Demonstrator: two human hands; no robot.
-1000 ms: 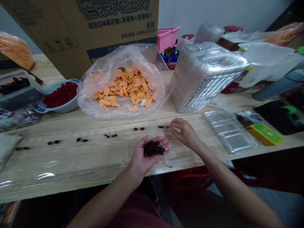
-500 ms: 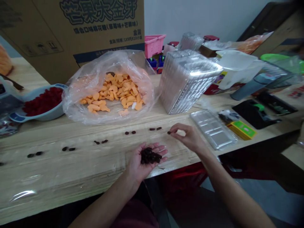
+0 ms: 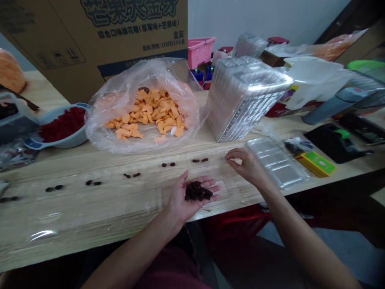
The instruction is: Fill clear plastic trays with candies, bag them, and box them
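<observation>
My left hand [image 3: 183, 200] is palm up above the table's front edge, fingers spread, cupping a heap of small dark brown pieces [image 3: 197, 191]. My right hand [image 3: 240, 162] is closed in a pinch over the table to the right; at its fingertips a tiny dark bit barely shows, too hidden to make out. Pairs of dark pieces lie in a row across the table, among them one pair [image 3: 200, 160] between my hands and another [image 3: 168, 164] farther left. Behind the row rests an open clear bag [image 3: 120, 138] of orange pieces [image 3: 147, 110].
Clear trays stand stacked [image 3: 240, 100] behind my right hand, with a flat tray [image 3: 276, 160] beside it. A yellow-green box [image 3: 317, 162] and black tape dispenser [image 3: 333, 142] lie right. At left sits a bowl [image 3: 70, 138] of red pieces; a cardboard box [image 3: 144, 40] stands behind.
The view has shifted, so most things appear farther right. My right hand has moved slightly right, away from the nearest pair, and its dark piece is now mostly hidden. My left hand still holds the heap.
</observation>
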